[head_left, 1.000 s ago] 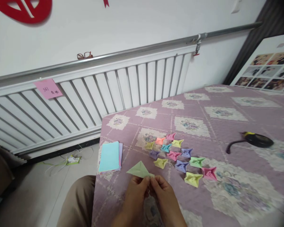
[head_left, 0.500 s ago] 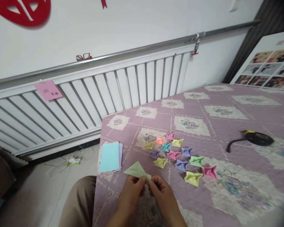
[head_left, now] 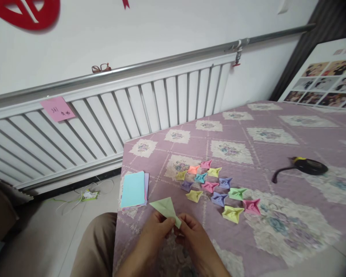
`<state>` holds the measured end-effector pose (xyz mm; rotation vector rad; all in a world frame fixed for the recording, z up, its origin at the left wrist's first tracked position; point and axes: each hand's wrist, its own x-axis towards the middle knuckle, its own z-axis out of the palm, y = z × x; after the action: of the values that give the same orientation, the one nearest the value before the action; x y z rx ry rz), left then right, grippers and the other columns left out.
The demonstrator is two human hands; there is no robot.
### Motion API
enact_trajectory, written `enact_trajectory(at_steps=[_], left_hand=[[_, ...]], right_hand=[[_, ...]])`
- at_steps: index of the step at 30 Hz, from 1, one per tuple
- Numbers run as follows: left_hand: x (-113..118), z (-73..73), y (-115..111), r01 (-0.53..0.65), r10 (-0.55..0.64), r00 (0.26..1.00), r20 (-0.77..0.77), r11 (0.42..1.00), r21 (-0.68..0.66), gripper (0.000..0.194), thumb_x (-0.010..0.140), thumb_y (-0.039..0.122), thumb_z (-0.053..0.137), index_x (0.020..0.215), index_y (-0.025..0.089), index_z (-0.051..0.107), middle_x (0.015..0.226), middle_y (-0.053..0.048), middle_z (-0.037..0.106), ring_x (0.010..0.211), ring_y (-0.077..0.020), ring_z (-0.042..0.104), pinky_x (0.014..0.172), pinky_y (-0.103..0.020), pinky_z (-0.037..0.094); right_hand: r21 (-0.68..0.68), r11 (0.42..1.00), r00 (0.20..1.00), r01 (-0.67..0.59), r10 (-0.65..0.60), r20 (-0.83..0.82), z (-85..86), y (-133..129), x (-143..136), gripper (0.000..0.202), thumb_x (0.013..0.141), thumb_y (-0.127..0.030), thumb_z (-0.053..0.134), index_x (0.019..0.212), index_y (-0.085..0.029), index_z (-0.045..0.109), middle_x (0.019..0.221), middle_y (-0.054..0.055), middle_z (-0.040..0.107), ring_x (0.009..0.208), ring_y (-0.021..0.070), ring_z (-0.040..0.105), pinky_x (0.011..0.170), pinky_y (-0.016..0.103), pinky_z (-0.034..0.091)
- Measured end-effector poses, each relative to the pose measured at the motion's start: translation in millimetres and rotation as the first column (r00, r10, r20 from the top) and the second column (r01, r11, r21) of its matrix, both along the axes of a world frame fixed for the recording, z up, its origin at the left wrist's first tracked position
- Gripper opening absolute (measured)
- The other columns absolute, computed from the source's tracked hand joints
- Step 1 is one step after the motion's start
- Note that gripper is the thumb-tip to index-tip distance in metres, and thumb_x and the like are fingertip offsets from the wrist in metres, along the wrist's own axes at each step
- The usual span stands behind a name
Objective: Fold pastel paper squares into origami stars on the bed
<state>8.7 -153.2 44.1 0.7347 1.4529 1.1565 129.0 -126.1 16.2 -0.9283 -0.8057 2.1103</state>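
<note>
A pale green folded paper [head_left: 165,206] is held between my two hands near the table's front edge. It has a wide pointed part at the upper left and a narrow end at the lower right. My left hand [head_left: 158,231] pinches its lower middle, thumb on top. My right hand [head_left: 190,231] grips the narrow end between thumb and fingers. Beyond my hands lie several small folded paper boats, among them a yellow boat [head_left: 232,214], a pink boat [head_left: 252,206] and a green boat [head_left: 237,193]. A stack of coloured paper [head_left: 133,189], light blue on top, lies to the left.
The table [head_left: 187,154] has a purple floral cloth. A black and yellow object with a strap [head_left: 310,166] lies at the right. Behind stand a white radiator [head_left: 150,104] and a photo board [head_left: 320,82]. My knee [head_left: 96,242] is left of the table edge.
The green paper has turned, its narrow end now pointing down and to the right. My hands have shifted slightly with it, and the view has moved a little.
</note>
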Motion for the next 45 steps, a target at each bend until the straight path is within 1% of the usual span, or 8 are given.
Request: enact_trajectory(at_steps=[5,9,14,19,26,31,40,45], left_hand=[[-3,2.5,0,0.049,-0.045,0.992,-0.115,0.998,0.028,0.013,0.064,0.028,0.060,0.065,0.015,0.059,0.055,0.003,0.053,0.051,-0.0096,0.040,0.051,-0.023,0.028],[-2,1.9,-1,0.010,-0.003,0.986,-0.168,0.999,0.039,0.011,0.063,0.026,0.061,0.063,0.015,0.060,0.058,0.002,0.056,0.056,-0.0115,0.045,0.054,-0.023,0.031],[-1,4.4,-2,0.034,-0.027,0.991,-0.132,0.998,0.052,0.011,0.064,0.025,0.062,0.066,0.014,0.062,0.058,0.002,0.057,0.054,-0.0108,0.045,0.053,-0.023,0.031],[-5,3.5,-2,0.020,-0.021,0.995,-0.095,1.000,-0.015,0.016,0.063,0.029,0.064,0.067,0.014,0.060,0.052,0.004,0.053,0.048,-0.0098,0.041,0.049,-0.023,0.029],[-4,10.8,-2,0.064,-0.064,0.996,-0.054,0.998,-0.002,0.020,0.061,0.032,0.066,0.066,0.014,0.062,0.051,0.004,0.052,0.046,-0.0085,0.038,0.049,-0.023,0.027],[-1,16.6,-2,0.072,-0.072,0.994,-0.078,0.997,0.001,0.018,0.061,0.032,0.065,0.065,0.014,0.063,0.053,0.003,0.054,0.048,-0.0092,0.039,0.050,-0.023,0.027],[0,10.2,-2,0.052,-0.047,0.993,-0.113,0.998,0.038,0.015,0.062,0.030,0.064,0.064,0.015,0.063,0.054,0.004,0.050,0.051,-0.0101,0.039,0.052,-0.023,0.028],[-1,7.7,-2,0.043,-0.037,0.992,-0.120,0.998,0.046,0.015,0.063,0.028,0.062,0.066,0.014,0.065,0.056,0.002,0.055,0.053,-0.0108,0.042,0.053,-0.023,0.029]], right_hand=[[0.024,1.000,1.000,-0.007,0.007,-0.010,0.1,-1,4,0.041,0.063,-0.053,0.077,0.066,-0.019,0.054,0.060,-0.005,0.052,0.058,0.0087,0.046,0.054,0.020,0.036],[0.104,0.994,0.998,-0.017,0.010,0.068,-0.7,-1,7,0.040,0.064,-0.052,0.077,0.066,-0.019,0.055,0.060,-0.005,0.052,0.058,0.0095,0.046,0.056,0.022,0.037],[0.179,0.984,0.992,-0.022,-0.002,0.130,0.0,1,8,0.038,0.067,-0.052,0.074,0.066,-0.019,0.056,0.059,-0.005,0.052,0.058,0.0102,0.047,0.057,0.023,0.038],[0.213,0.977,0.992,-0.029,0.003,0.124,2.7,2,9,0.038,0.067,-0.052,0.073,0.062,-0.020,0.054,0.056,-0.006,0.050,0.055,0.0100,0.044,0.056,0.023,0.036],[0.127,0.991,0.995,-0.040,0.028,0.092,3.9,1,11,0.036,0.066,-0.052,0.073,0.069,-0.019,0.061,0.061,-0.005,0.052,0.059,0.0106,0.046,0.054,0.022,0.037],[0.127,0.992,0.992,-0.022,0.006,0.130,9.9,0,12,0.036,0.064,-0.052,0.074,0.068,-0.019,0.061,0.061,-0.004,0.052,0.060,0.0107,0.047,0.053,0.021,0.036],[0.348,0.933,0.955,-0.087,-0.021,0.296,10.9,3,15,0.033,0.072,-0.052,0.065,0.065,-0.020,0.059,0.060,-0.004,0.050,0.059,0.0116,0.045,0.056,0.023,0.038],[0.346,0.932,0.947,-0.106,-0.011,0.320,10.0,3,15,0.032,0.073,-0.052,0.064,0.067,-0.020,0.060,0.061,-0.004,0.051,0.059,0.0117,0.046,0.056,0.024,0.038]])
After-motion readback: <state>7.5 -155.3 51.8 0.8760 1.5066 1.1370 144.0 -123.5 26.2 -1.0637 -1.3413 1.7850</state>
